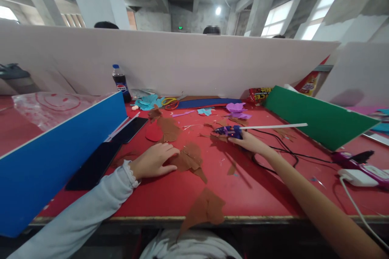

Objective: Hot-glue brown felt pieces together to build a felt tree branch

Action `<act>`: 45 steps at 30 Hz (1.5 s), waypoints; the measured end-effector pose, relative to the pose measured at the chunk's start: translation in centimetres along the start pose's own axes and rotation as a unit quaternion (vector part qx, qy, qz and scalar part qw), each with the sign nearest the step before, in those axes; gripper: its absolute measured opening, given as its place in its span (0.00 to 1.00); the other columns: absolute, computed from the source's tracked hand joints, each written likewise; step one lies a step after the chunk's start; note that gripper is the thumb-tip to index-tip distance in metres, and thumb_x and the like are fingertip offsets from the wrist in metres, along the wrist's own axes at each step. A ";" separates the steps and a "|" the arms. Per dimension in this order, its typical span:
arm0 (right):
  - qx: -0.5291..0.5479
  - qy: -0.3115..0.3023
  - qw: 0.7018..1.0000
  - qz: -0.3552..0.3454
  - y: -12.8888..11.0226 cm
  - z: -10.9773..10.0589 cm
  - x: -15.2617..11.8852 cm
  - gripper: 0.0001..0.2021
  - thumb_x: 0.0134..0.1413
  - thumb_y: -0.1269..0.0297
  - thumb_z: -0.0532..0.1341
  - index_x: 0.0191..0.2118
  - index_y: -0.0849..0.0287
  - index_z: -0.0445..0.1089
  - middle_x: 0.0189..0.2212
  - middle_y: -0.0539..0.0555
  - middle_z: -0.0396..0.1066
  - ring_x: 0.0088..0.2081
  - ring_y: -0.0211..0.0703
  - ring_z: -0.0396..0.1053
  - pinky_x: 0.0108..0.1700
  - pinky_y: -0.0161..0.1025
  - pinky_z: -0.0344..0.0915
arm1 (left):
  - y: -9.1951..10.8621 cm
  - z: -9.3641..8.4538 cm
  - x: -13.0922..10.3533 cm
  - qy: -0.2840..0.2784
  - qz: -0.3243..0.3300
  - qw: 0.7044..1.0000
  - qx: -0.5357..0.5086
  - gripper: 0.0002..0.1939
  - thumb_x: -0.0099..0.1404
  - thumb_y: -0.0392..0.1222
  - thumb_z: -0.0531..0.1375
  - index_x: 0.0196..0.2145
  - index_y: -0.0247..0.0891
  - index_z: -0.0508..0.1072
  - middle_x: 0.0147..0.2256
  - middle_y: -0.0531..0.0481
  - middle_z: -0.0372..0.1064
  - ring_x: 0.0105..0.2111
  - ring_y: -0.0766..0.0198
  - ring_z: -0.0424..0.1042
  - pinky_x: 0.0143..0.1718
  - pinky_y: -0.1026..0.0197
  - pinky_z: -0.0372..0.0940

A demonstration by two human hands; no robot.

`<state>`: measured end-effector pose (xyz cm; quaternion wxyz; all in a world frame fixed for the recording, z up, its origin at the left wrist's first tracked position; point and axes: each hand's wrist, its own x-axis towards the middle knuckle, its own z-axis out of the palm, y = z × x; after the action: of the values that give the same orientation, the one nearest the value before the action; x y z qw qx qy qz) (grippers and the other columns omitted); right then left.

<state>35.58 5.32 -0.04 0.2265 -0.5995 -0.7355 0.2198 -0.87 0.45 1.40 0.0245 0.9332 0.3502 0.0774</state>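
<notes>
red bench (237, 198) fills the lower part of my remote view. at its front edge, near the middle, a torn-edged brown piece (205, 208) lies loose, overhanging slightly. farther in, left of centre, my left hand (154, 160) rests palm down, thumb apart from the fingers, touching the crumpled brown sheet (190, 157); i see no pinch. to its right, my right hand (247, 142) is wrapped around the glue gun (232, 131), a white stick poking from its back; its hidden fingers leave the trigger squeeze unclear. beyond the left hand, a red round (154, 131) touches another brown piece (168, 129). toward the back edge sit purple scraps (235, 107) and scissors (170, 102), below the white partition (182, 64). i judge the work partway: shapes look cut, several lie loose, and i cannot tell which are glued.
</notes>
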 end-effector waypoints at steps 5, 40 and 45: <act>-0.052 0.006 0.999 -0.013 0.5 -0.4 -0.7 0.19 0.50 0.54 0.56 0.45 0.60 0.65 0.41 0.58 0.71 0.40 0.52 0.68 0.40 0.40 0.63 | -0.2 0.6 0.2 0.002 -0.004 1.000 0.008 0.14 0.64 0.48 0.51 0.44 0.41 0.65 0.38 0.47 0.65 0.38 0.60 0.65 0.38 0.60 0.57; -0.345 0.163 0.924 -0.013 -0.3 0.6 -6.7 0.10 0.53 0.59 0.54 0.26 0.58 0.61 0.27 0.55 0.66 0.34 0.49 0.63 0.32 0.40 0.53 | 0.3 2.3 2.4 0.121 0.043 0.986 -0.110 0.17 0.62 0.30 0.47 0.47 0.39 0.67 0.50 0.46 0.63 0.52 0.61 0.60 0.54 0.55 0.57; -0.185 0.052 0.962 -0.197 -6.9 2.5 -8.3 0.13 0.59 0.64 0.49 0.24 0.58 0.62 0.25 0.52 0.66 0.29 0.40 0.63 0.32 0.36 0.57 | 0.1 2.4 1.7 0.109 0.045 0.993 -0.024 0.21 0.61 0.29 0.47 0.51 0.39 0.65 0.48 0.46 0.65 0.49 0.60 0.61 0.51 0.54 0.57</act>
<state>30.15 -4.25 1.46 0.1887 -0.4852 -0.8538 -0.0002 0.89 1.52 -0.75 0.0056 0.9333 0.3060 0.1878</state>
